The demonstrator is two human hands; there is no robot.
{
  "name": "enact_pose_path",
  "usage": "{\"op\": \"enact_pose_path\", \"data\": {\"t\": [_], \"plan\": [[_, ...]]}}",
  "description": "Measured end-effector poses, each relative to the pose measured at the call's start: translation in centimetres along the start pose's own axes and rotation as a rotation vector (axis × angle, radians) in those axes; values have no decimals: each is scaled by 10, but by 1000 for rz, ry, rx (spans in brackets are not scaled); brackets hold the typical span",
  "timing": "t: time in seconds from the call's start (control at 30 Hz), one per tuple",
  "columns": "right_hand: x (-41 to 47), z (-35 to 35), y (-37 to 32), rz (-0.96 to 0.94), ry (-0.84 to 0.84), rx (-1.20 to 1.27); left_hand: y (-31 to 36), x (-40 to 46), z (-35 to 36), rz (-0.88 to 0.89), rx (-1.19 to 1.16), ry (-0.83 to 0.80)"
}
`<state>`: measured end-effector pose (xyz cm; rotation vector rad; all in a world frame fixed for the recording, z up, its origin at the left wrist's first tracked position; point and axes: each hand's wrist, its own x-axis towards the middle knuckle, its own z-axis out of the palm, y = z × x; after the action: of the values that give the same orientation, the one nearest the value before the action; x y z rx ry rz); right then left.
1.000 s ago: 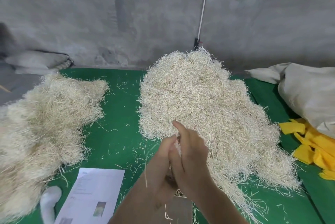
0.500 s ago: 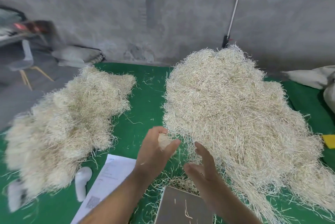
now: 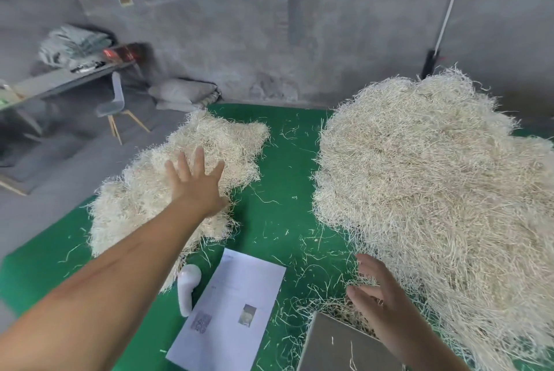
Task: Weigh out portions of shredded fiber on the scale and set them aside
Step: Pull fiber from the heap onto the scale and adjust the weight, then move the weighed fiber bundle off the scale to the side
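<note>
Shredded fiber lay in two heaps on the green table: a smaller pile left of the scale plate and a large pile to its right. Over the smaller pile the left hand was spread flat, fingers splayed, holding nothing. Just above the scale plate's far edge, the right hand hovered with loosely parted fingers at the large pile's near fringe, gripping no fiber.

On the surface, a smaller fiber pile is placed left and a larger fiber pile right. Between them, nearer the viewer, a paper sheet is laid, with the scale just to its right.
</note>
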<state>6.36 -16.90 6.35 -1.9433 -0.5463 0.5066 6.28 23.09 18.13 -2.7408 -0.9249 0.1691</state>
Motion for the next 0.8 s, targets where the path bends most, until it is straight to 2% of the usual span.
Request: {"op": "enact_pose_path", "data": {"t": [0.1, 0.2, 0.33, 0.5, 0.6, 0.7, 0.77, 0.8], "plan": [[4, -6, 3, -3, 11, -27, 44, -18, 11, 170, -4, 116], [6, -17, 10, 21, 43, -81, 99, -41, 30, 317, -157, 99], [5, -43, 46, 136, 138, -209, 178, -86, 62, 602, -327, 66], [-1, -82, 103, 437, 301, -451, 262, -138, 95, 724, -565, -204], [-21, -86, 148, 685, 198, -650, 293, -161, 115, 755, -620, -340], [-47, -71, 190, 877, 49, -635, 311, -176, 130, 769, -619, -435], [-58, -63, 199, 899, 71, -648, 317, -182, 135, 777, -631, -508], [-59, -61, 199, 846, 101, -666, 320, -184, 137, 784, -636, -539]]}}
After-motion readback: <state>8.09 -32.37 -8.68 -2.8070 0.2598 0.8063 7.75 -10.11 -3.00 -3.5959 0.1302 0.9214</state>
